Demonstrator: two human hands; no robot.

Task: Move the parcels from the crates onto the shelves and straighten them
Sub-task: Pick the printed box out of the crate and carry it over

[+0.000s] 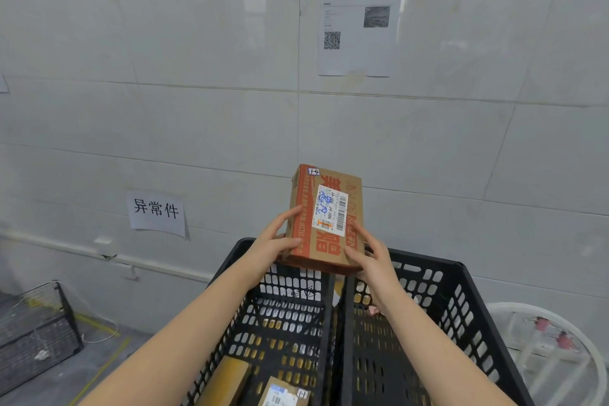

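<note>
Grey tiled wall [204,109] fills the view, a printed notice [357,16] taped up high. Below it, two black slotted crates [438,303] stand side by side, and in the left one lie a couple of parcels [283,394]. Above their far rim, a cardboard box [324,219] with a white shipping label [330,210] is up in the air, pinched between both palms: left hand [275,245] clasping its left edge, right hand [370,257] closed on the lower right corner.
</note>
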